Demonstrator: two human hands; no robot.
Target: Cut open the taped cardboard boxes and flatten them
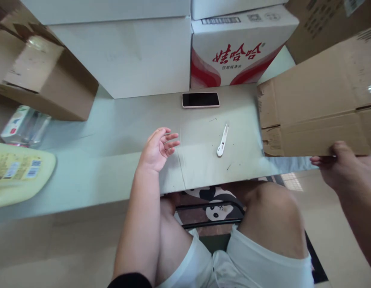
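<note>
My left hand [159, 149] hovers over the grey sheet [203, 160] on the table, palm up, fingers loosely spread, holding nothing. My right hand [343, 166] grips the lower edge of a flattened brown cardboard box [317, 104] at the right, thumb on top, holding it tilted above the table's right end. A small white cutter [222, 141] lies on the sheet between the hands. Farther back lies a phone [200, 99] with a dark screen and pink rim.
Large white boxes [125, 52] and a red-and-white printed carton [239, 48] stand along the back. An open brown box [38, 76] sits at back left, with a plastic-wrapped pack [23, 126] and a yellow package [17, 172] below it. My knees are under the table edge.
</note>
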